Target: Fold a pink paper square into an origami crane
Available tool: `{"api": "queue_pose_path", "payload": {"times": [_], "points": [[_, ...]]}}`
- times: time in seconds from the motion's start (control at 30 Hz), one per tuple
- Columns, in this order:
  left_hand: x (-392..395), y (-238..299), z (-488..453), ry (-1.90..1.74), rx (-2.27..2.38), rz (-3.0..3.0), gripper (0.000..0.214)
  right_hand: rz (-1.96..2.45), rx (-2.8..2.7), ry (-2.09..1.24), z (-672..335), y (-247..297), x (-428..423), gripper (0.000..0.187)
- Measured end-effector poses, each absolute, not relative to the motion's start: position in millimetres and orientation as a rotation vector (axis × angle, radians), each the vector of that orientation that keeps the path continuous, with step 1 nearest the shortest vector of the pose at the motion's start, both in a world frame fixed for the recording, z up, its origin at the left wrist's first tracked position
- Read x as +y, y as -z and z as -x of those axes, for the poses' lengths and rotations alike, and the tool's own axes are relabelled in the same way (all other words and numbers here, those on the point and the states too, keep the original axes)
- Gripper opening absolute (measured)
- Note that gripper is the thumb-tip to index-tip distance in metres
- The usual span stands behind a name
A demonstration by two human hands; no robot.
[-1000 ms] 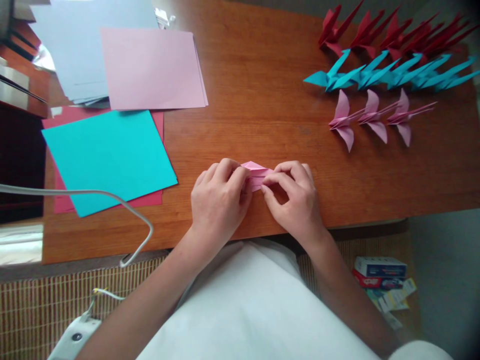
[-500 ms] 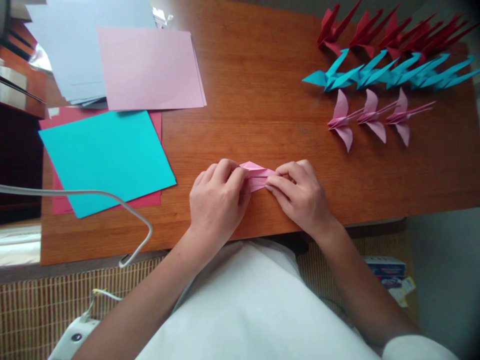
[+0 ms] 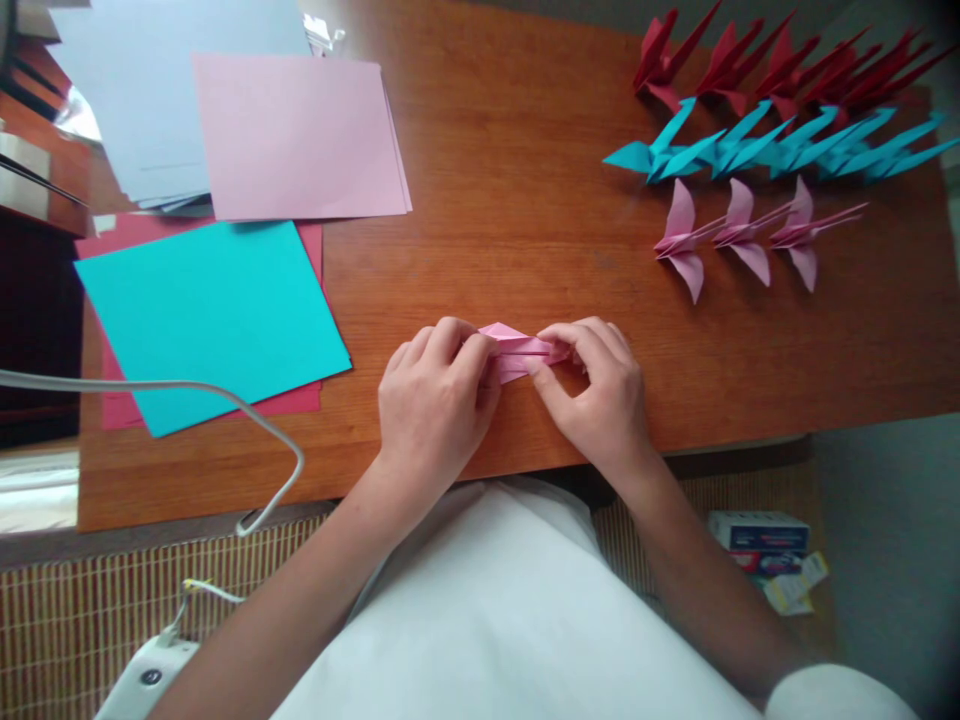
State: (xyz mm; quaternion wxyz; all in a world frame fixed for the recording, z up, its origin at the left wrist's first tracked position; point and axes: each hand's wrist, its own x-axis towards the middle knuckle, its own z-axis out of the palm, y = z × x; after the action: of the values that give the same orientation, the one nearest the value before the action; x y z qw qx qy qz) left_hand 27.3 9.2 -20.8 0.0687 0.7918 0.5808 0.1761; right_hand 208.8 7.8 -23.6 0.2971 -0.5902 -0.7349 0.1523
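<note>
A small folded pink paper piece (image 3: 516, 350) lies on the wooden table (image 3: 525, 190) near its front edge. My left hand (image 3: 435, 405) is curled over its left end, fingers pressing it down. My right hand (image 3: 600, 400) pinches its right end between thumb and fingers. Most of the paper is hidden under my fingers.
Finished paper cranes lie at the back right in rows: red (image 3: 765, 65), cyan (image 3: 757, 145), three pink (image 3: 742, 235). Flat sheets lie at the left: cyan (image 3: 210, 315), pink (image 3: 296, 135), pale blue (image 3: 150, 90), red beneath. A grey cable (image 3: 247, 415) crosses the front left. Small boxes (image 3: 761, 540) sit on the floor.
My right hand's fingers have shifted along the pink paper's right end, from flat pressing to a pinch. My left hand has stayed put.
</note>
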Motion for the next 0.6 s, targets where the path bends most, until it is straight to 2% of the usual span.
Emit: {"api": "queue_pose_path", "payload": {"times": [0.17,0.6], "points": [[9,22,-27,-0.541,1.742,-2.401,0.013,1.623,-2.028,-0.340,-204,30,7,0.017],[9,21,-25,-0.541,1.713,-2.376,0.016,1.490,-1.982,-0.401,-217,16,8,0.008]]}}
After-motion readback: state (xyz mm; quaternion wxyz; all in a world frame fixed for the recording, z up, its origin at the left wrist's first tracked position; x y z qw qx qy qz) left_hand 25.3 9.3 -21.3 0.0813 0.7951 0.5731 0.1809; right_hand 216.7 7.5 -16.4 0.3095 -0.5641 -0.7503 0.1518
